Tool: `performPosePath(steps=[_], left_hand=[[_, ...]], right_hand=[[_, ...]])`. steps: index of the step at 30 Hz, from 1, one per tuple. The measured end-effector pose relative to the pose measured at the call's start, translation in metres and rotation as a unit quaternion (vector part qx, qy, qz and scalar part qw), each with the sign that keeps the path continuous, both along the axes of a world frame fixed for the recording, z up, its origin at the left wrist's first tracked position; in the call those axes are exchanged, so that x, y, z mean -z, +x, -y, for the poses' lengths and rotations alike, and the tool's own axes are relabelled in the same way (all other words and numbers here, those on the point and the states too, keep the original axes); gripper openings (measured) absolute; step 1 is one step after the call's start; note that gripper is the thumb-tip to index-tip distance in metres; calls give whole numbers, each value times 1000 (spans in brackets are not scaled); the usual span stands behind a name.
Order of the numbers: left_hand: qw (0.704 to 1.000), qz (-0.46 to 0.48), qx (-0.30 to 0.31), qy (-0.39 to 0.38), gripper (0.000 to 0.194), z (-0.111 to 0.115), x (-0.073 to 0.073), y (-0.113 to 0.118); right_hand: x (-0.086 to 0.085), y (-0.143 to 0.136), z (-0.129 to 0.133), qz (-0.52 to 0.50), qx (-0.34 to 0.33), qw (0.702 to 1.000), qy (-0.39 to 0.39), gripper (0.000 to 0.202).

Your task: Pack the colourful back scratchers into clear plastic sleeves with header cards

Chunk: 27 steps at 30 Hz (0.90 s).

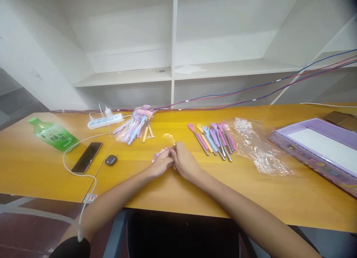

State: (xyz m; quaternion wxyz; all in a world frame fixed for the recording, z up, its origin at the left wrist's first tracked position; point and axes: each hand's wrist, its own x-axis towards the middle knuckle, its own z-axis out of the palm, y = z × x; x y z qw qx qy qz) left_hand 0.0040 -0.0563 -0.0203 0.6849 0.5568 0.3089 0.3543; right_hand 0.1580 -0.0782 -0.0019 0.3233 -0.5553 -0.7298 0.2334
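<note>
My left hand (162,163) and my right hand (184,161) meet near the middle of the table, fingers closed together. A small yellow piece (169,136), thin and blurred, sticks up from between them; my right hand seems to hold it, and its lower part is hidden by the fingers. Beside my left hand, partly behind it, lies a pink and white patterned item (159,153). What my left fingers grip cannot be made out. To the right lie several hand-shaped scratchers (213,139) in pink, yellow, blue and purple with metal rods.
Bagged scratchers (136,125) lie back left, near a power strip (105,121). Further left are a green bottle (54,134), a phone (87,157), a black case (111,160) and a white cable. Clear plastic bags (258,146) and a purple box (315,150) are on the right.
</note>
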Motion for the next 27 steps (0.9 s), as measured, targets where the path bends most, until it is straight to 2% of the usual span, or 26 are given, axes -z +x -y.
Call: performPosePath(steps=[2, 4, 5, 6, 7, 8, 9, 11, 13, 14, 16, 20, 24, 27], left_hand=[[997, -25, 74, 10, 20, -5, -6, -6], [985, -92, 132, 61, 28, -14, -14, -15], [977, -134, 127, 109, 32, -20, -18, -21], [963, -184, 89, 175, 36, -26, -21, -27], [936, -245, 28, 251, 37, -34, -23, -33], [890, -314, -52, 327, 36, -41, -25, -39], [829, -387, -126, 383, 35, -48, -26, -46], [723, -506, -213, 420, 35, -61, -26, -57], [659, -576, -252, 413, 34, -70, -25, -65], [641, -597, -260, 405, 32, -73, -25, -68], [627, -625, -256, 388, 33, -77, -24, -73], [647, -636, -227, 354, 41, -81, -20, -79], [661, -645, -225, 311, 46, -82, -19, -82], [658, -667, -215, 276, 38, -81, -24, -79]], right_hand=[[5, 4, -4, 20, 4, 1000, -23, 39], [1, 23, -13, 36, 23, 999, -21, 44], [-3, 36, -19, 49, 48, 998, -14, 46], [-8, 51, -26, 71, 86, 994, 0, 47], [-12, 67, -33, 102, 129, 986, 15, 48], [-14, 83, -40, 141, 168, 975, 30, 49], [-15, 98, -47, 185, 200, 961, 40, 49], [-9, 123, -56, 263, 236, 934, 51, 44], [2, 139, -62, 312, 253, 914, 59, 36], [8, 143, -63, 326, 260, 907, 66, 34], [19, 145, -64, 343, 272, 895, 91, 33], [20, 140, -64, 344, 278, 882, 162, 37], [9, 134, -65, 293, 254, 899, 203, 36], [7, 128, -65, 251, 231, 913, 224, 35]])
